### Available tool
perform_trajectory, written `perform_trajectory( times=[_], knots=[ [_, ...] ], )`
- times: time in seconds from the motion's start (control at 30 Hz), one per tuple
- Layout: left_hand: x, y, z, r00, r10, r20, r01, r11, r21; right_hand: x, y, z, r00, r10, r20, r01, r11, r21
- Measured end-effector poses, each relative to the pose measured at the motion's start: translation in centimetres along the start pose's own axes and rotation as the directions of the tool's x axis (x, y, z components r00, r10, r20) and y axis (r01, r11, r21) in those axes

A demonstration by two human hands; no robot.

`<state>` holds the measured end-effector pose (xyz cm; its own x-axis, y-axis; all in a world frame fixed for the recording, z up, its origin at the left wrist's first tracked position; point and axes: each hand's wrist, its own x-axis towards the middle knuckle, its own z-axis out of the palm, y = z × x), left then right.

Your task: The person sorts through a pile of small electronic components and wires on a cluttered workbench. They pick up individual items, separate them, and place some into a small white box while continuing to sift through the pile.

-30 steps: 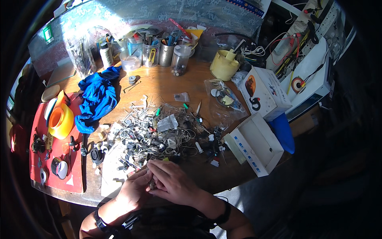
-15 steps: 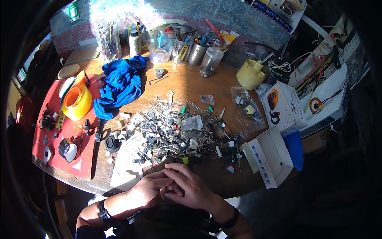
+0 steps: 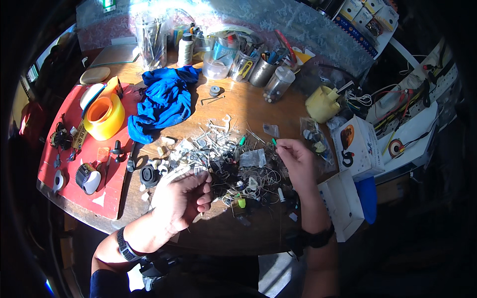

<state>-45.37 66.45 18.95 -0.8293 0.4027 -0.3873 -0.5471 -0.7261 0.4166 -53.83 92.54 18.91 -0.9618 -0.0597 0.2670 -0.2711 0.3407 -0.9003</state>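
My left hand (image 3: 183, 198) is closed at the near left edge of a heap of small loose parts (image 3: 228, 176). Its fingers curl inward, and small silvery slivers (image 3: 199, 171) show at the thumb and forefinger, too small to name. Over the heap's right side, my right hand (image 3: 299, 161) has its thumb and forefinger pinched together beside a small green piece (image 3: 274, 141). Whether it grips that piece I cannot tell. The heap mixes metal pins, black and white plastic bits and thin wires. A small clear plastic bag (image 3: 253, 158) lies on top of it.
A red board (image 3: 74, 174) at the left carries a yellow-orange pot (image 3: 106, 119) and tape rolls. Behind the heap lie a blue cloth (image 3: 166, 102) and tool-filled jars (image 3: 243, 66). At the right stand a yellow container (image 3: 323, 104), a printed carton (image 3: 360, 149) and an open white box (image 3: 348, 206).
My hands, together at the table's front edge before, have separated. The left moved up to the heap's near left; the right reached far right over the heap. The whole view has shifted slightly.
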Motion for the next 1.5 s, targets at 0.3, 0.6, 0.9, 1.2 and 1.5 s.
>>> perform_trajectory(
  times=[0.3, 0.6, 0.9, 1.2, 1.5],
  knots=[
    [1.7, 3.1, -2.6, 0.996, 0.058, -0.070, -0.065, 0.992, -0.112, 10.0, 9.3, -0.7, 0.979, 0.187, -0.083, -0.183, 0.623, -0.761],
    [1.0, 2.6, -2.2, 1.000, 0.018, -0.004, -0.018, 0.998, -0.058, 8.8, 6.7, 0.3, 0.995, -0.061, -0.082, -0.006, 0.765, -0.645],
    [1.0, 2.2, -1.7, 1.000, 0.024, 0.009, -0.024, 1.000, 0.005, 1.8, -0.4, 1.1, 0.887, 0.293, 0.355, -0.303, 0.952, -0.029],
    [1.2, 1.4, -1.5, 0.994, -0.089, 0.062, 0.078, 0.985, 0.157, -2.8, -2.7, 4.2, 0.839, 0.106, 0.533, -0.432, 0.726, 0.536],
    [1.1, 1.3, -1.2, 0.998, 0.026, -0.053, -0.001, 0.905, 0.424, -4.2, -2.1, 5.8, 0.871, 0.136, 0.472, -0.433, 0.668, 0.606]
  ],
)
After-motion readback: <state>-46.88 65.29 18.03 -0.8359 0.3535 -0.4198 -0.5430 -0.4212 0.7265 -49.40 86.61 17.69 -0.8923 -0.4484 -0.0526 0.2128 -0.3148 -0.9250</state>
